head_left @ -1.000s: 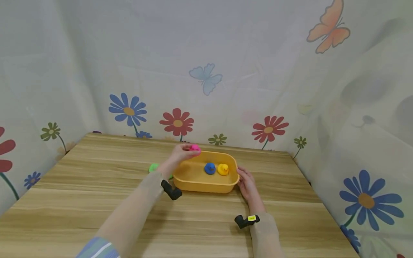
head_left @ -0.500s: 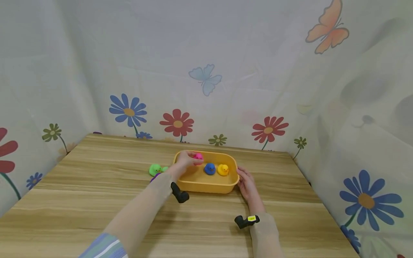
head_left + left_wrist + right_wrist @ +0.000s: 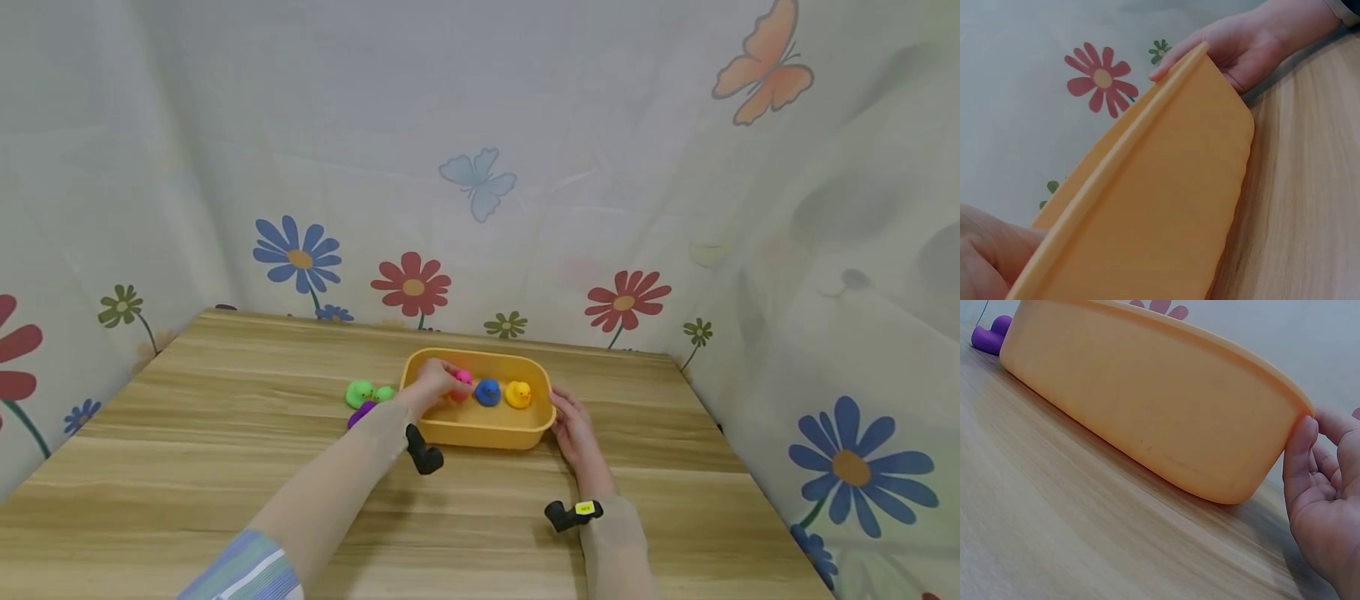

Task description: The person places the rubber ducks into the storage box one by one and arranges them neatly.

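Inside a yellow-orange plastic tub (image 3: 480,437), my left hand (image 3: 432,383) pinches a pink rubber duck (image 3: 464,381) near the tub floor. A blue rubber duck (image 3: 488,392) sits just right of it, then a yellow rubber duck (image 3: 518,394). The tub wall hides most of the left hand (image 3: 991,256) and all the ducks inside in the left wrist view. At the tub's right end, my right hand (image 3: 574,429) holds the rim, its thumb (image 3: 1300,440) against the outer corner and its other fingers bent.
Left of the tub on the wooden table (image 3: 225,467) lie a green rubber duck (image 3: 360,395), a second green duck (image 3: 384,393) and a purple duck (image 3: 362,414), partly covered by the left forearm. A flowered cloth (image 3: 525,275) hangs behind the table.
My left hand has carried the pink duck from over the tub's back left rim down into the tub, left of the blue duck. The right hand has stayed at the tub's right end.
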Demonstrator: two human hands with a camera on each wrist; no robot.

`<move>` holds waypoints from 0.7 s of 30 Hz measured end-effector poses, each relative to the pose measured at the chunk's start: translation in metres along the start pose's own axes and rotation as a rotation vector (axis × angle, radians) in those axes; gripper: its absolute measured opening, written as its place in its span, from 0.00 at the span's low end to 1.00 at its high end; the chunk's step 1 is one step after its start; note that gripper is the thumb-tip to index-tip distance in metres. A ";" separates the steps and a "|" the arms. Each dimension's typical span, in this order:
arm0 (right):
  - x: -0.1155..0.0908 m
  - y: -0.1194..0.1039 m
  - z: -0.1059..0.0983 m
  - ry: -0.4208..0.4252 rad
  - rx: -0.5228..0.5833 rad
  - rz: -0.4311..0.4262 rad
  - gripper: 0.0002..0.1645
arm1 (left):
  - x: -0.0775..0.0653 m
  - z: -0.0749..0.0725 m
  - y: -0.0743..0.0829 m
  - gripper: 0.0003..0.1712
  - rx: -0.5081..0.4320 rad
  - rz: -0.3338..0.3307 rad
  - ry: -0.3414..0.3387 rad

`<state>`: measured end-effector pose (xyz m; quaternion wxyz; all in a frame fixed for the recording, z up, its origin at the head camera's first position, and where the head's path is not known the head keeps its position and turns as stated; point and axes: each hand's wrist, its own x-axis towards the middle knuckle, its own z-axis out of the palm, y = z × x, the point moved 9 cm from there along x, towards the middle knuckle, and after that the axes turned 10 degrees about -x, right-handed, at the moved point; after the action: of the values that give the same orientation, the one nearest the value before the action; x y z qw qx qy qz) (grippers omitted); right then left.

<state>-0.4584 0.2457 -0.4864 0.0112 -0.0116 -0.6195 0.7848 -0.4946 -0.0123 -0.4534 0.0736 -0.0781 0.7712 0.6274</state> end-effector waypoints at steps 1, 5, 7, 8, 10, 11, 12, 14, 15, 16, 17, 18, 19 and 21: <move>0.000 0.000 0.000 0.003 0.002 0.003 0.18 | 0.000 0.000 0.000 0.26 0.018 0.005 0.005; 0.000 0.001 -0.001 0.008 0.006 0.007 0.16 | -0.003 -0.001 0.001 0.26 0.088 0.036 0.016; 0.000 0.000 -0.001 0.008 0.009 0.004 0.15 | -0.003 -0.001 0.002 0.27 0.106 0.039 0.017; 0.000 0.000 -0.001 0.008 0.009 0.003 0.15 | -0.004 -0.001 0.002 0.27 0.119 0.042 0.015; 0.000 -0.001 -0.001 0.004 0.009 0.001 0.17 | -0.004 -0.001 0.003 0.28 0.144 0.044 0.011; 0.000 -0.001 -0.001 0.004 0.007 0.001 0.17 | -0.004 0.000 0.003 0.28 0.149 0.040 0.004; -0.001 -0.001 -0.001 0.004 0.005 0.003 0.18 | -0.004 0.000 0.003 0.29 0.155 0.037 -0.006; -0.001 0.000 -0.002 0.009 0.000 0.009 0.19 | -0.005 0.000 0.003 0.30 0.174 0.035 -0.034; -0.001 0.000 -0.002 0.012 0.002 0.014 0.19 | -0.006 0.000 0.004 0.31 0.180 0.034 -0.050; -0.001 0.000 -0.002 0.012 -0.006 0.016 0.20 | -0.007 0.000 0.005 0.32 0.187 0.037 -0.067; -0.001 0.000 -0.002 0.016 -0.004 0.021 0.20 | -0.009 0.000 0.008 0.33 0.196 0.047 -0.083; -0.001 0.000 -0.002 0.015 -0.010 0.020 0.21 | -0.011 -0.002 0.011 0.34 0.208 0.062 -0.093; -0.001 -0.001 -0.002 0.013 -0.016 0.019 0.22 | -0.014 -0.004 0.014 0.35 0.206 0.075 -0.105; -0.001 -0.001 -0.001 0.011 -0.021 0.017 0.23 | -0.018 -0.009 0.021 0.35 0.213 0.104 -0.119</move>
<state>-0.4573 0.2473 -0.4857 0.0077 -0.0211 -0.6277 0.7781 -0.4816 -0.0163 -0.4273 0.0945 0.0078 0.8308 0.5484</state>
